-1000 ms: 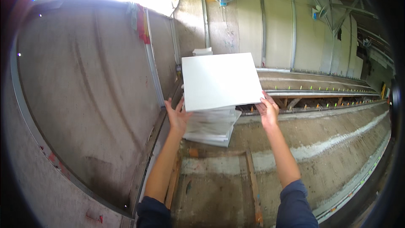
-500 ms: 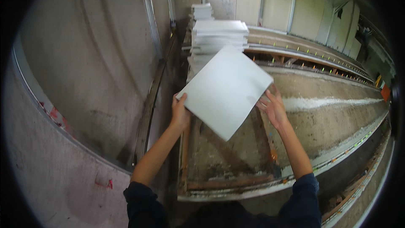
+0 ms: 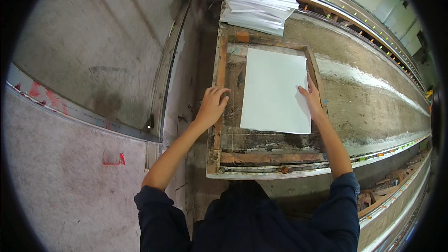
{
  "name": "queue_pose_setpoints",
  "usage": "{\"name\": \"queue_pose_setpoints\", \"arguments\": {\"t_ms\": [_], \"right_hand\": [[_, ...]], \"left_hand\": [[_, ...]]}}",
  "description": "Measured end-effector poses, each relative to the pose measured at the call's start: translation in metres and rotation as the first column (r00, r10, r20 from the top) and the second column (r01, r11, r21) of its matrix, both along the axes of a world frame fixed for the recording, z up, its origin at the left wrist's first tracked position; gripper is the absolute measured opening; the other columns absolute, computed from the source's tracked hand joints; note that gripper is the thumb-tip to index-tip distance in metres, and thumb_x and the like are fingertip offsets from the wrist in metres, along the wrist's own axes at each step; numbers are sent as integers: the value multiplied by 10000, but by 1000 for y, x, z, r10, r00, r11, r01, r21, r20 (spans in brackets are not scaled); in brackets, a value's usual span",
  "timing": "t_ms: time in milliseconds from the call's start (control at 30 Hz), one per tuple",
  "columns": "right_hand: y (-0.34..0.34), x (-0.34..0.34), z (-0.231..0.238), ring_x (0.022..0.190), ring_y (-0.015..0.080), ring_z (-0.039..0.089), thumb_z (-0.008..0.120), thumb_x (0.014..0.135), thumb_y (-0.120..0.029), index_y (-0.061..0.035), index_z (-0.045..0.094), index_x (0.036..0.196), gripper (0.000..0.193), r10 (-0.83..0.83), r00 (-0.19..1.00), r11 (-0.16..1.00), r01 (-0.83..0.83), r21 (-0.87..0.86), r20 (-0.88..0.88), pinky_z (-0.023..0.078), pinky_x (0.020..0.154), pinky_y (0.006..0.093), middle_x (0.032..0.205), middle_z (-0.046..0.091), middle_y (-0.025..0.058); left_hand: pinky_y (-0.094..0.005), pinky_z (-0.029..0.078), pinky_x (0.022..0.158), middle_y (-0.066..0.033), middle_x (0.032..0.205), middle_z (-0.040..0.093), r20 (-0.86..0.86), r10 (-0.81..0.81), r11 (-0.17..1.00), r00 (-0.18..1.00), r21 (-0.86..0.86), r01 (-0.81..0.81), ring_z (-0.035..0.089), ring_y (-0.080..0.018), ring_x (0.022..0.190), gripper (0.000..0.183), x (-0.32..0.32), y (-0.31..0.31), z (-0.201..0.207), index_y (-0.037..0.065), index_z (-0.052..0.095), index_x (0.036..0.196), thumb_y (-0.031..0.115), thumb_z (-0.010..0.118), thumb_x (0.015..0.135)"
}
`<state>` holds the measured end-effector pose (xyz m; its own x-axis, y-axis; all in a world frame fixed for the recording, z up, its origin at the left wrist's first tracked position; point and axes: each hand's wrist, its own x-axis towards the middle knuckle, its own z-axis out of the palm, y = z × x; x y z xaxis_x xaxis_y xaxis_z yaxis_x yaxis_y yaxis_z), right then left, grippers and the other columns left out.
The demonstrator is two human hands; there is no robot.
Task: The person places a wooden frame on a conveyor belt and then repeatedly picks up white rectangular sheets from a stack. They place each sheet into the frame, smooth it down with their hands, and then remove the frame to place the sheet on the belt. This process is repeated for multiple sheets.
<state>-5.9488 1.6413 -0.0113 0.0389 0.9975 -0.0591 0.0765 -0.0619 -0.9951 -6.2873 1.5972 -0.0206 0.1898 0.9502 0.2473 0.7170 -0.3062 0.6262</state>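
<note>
A white rectangular panel (image 3: 275,91) lies inside a worn wooden frame (image 3: 266,158), nearer its right rail. On the panel's right edge is my right hand (image 3: 312,98), thumb on top and fingers down along the side, partly hidden by the edge. My left hand (image 3: 213,105) is apart from the panel, over the frame's left rail. Its fingers are loosely bent and apart, with nothing in them; whether they touch the rail I cannot tell.
Beyond the frame stands an uneven stack of white panels (image 3: 261,4). The long, stained table (image 3: 364,98) runs off to the right, with coloured clips along its edges. A grey wall panel (image 3: 107,42) rises on the left. Wood scraps (image 3: 387,182) lie at the lower right.
The white panel, held up in both hands before, has come down into the frame and turned nearly square with it. My left hand has let go. The view has tipped downward.
</note>
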Motion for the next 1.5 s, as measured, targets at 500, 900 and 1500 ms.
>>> {"name": "queue_pose_setpoints", "arguments": {"t_ms": [500,900,1500], "right_hand": [[13,-20,-42,1012,163,513,563,811,-48,-60,197,1399,693,64,998,998,-65,-17,-11,425,834,262,1265,451,160],[3,-25,-41,1017,156,513,564,816,-61,-57,174,1404,706,98,995,994,-99,-38,-35,428,832,263,1289,429,163],[11,-25,-54,986,389,514,655,759,-245,-46,351,1328,675,-123,739,972,-45,230,663,417,854,396,1071,503,268]], "left_hand": [[-501,204,1054,-153,1192,435,-424,137,984,895,165,-72,277,-343,1218,265,38,-2,-18,-74,613,895,173,582,804],[-495,213,1061,-126,1196,454,-323,132,985,937,150,-87,285,-339,1222,156,37,-5,-13,-23,632,783,116,663,719],[-433,299,1015,-55,1219,463,-299,154,987,942,84,-135,287,-298,1232,140,37,-6,-10,9,658,793,111,685,702]]}}
